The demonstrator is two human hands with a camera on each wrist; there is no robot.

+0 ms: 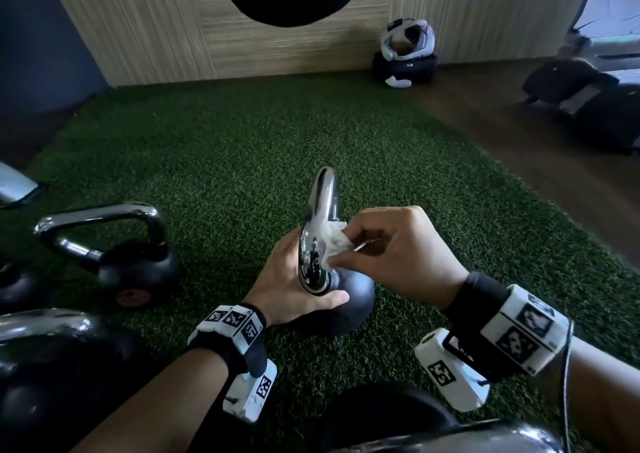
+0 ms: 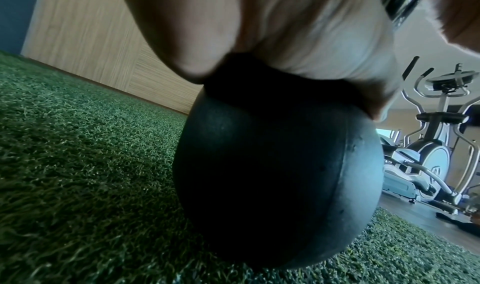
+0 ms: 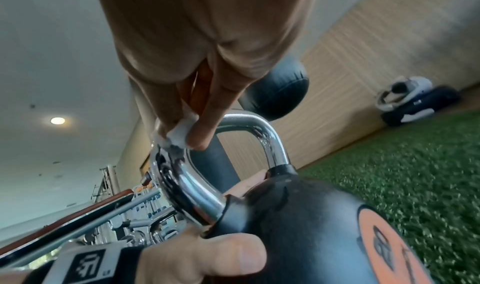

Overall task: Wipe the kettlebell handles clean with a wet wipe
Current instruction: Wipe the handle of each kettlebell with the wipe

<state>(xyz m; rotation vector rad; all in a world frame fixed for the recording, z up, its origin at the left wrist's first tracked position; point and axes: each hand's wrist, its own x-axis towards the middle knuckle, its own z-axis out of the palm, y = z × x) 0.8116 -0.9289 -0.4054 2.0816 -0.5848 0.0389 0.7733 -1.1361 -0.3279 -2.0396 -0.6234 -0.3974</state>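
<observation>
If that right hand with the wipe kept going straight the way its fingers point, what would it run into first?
The right hand pinches the wet wipe and its fingertips point left at the chrome handle, which the wipe already touches. So the handle comes first; just beyond it, probably the left hand steadying the kettlebell.

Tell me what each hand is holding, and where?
The right hand pinches a crumpled white wet wipe against the chrome handle; the left hand grips the black kettlebell at the handle's base.

There are 4 kettlebells (image 1: pixel 349 296) (image 1: pixel 138 272) (image 1: pixel 52 366) (image 1: pixel 398 414) on the grass, 1 white wipe (image 1: pixel 334 243), 2 hands (image 1: pixel 294 286) (image 1: pixel 398 255), & 1 helmet (image 1: pixel 408 40).
</observation>
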